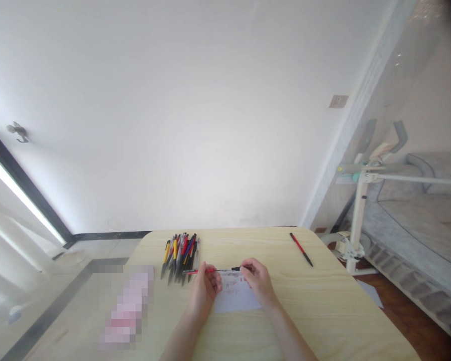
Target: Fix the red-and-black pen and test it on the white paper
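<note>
Above a sheet of white paper (237,297) with reddish scribbles, my two hands hold parts of a pen between them. My left hand (206,287) is closed on the red pen barrel (209,269), which points left. In my right hand (256,278), thumb and fingers pinch the black pen part (236,268). A thin dark length, perhaps the refill, spans the gap between the two parts. Left of my left hand lies a pile of pens (179,255) in yellow, red, blue, grey and black. Apart from them, a red and black pen (301,249) rests at the right.
The light wooden table (308,311) stands near a white wall (210,125). A white exercise machine (359,215) and a grey sofa (428,215) are beyond its right edge. On the left a pixelated pink patch (128,311) hides what is there.
</note>
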Demonstrator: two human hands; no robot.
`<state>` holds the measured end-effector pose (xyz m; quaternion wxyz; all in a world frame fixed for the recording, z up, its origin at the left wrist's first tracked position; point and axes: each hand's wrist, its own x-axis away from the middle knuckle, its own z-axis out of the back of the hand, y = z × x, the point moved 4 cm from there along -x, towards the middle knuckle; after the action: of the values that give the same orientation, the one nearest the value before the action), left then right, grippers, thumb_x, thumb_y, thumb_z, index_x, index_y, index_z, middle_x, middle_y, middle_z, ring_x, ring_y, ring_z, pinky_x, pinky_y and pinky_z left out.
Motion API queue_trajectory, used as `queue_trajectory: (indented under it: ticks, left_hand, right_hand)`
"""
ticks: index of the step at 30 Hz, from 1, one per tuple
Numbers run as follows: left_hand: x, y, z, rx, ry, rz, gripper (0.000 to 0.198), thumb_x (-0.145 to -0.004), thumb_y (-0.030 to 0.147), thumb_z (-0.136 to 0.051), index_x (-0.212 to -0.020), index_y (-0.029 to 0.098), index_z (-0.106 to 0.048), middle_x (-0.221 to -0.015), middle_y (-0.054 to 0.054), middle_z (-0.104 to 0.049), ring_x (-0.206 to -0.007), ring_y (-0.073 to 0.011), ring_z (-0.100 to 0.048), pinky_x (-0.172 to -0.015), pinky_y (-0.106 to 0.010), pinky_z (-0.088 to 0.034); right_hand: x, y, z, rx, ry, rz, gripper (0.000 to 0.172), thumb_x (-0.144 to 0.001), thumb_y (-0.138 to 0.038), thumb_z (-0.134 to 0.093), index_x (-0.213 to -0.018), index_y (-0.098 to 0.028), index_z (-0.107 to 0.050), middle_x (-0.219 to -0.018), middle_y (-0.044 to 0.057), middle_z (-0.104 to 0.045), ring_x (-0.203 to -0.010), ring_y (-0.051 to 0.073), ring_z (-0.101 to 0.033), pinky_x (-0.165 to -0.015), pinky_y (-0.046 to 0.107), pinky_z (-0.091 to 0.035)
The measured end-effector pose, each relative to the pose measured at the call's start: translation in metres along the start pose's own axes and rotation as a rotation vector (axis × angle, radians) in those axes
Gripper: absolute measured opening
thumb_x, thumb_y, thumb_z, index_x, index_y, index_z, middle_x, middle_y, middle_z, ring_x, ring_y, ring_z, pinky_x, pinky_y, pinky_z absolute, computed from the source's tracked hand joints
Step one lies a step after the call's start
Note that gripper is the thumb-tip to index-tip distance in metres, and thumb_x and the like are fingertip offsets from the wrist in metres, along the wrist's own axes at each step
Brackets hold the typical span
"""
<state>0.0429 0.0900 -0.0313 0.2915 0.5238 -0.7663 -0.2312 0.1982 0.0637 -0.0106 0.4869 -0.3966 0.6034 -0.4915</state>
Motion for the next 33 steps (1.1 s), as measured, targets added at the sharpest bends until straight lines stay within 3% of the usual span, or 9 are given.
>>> queue_trajectory:
  ticks: [16,28,33]
  left_hand:
    - [0.002,0.001,-0.002,0.005,0.016,0.005,0.035,-0.072,0.051,-0.056,-0.069,0.017,-0.053,-0.048,0.001,-0.054,-0.042,-0.0103,-0.047,-0.043,-0.02,-0.034]
    - [0.001,0.0,-0.001,-0.001,-0.01,0.0,0.032,-0.074,0.049,-0.055,-0.071,0.017,-0.053,-0.049,0.001,-0.055,-0.042,-0.0105,-0.048,-0.043,-0.021,-0.034]
    - [0.001,0.001,-0.002,-0.012,-0.009,0.005,0.034,-0.073,0.051,-0.055,-0.07,0.017,-0.052,-0.048,0.001,-0.055,-0.04,-0.0106,-0.048,-0.042,-0.021,-0.033]
  right_hand:
    - [0.0,0.001,0.003,-0.026,0.072,-0.034,0.017,-0.066,-0.029,-0.061,-0.075,-0.017,-0.052,-0.059,-0.005,-0.05,-0.039,0.006,-0.04,-0.034,0.016,-0.029]
    - [-0.002,0.005,0.009,0.017,0.116,-0.052,0.024,-0.07,-0.037,-0.06,-0.081,-0.015,-0.059,-0.044,-0.007,-0.043,-0.037,0.008,-0.039,-0.035,0.019,-0.028]
    - [-0.006,0.006,0.016,-0.009,0.202,-0.073,0.028,-0.071,-0.043,-0.06,-0.077,-0.016,-0.056,-0.039,-0.008,-0.043,-0.033,0.008,-0.039,-0.033,0.018,-0.029]
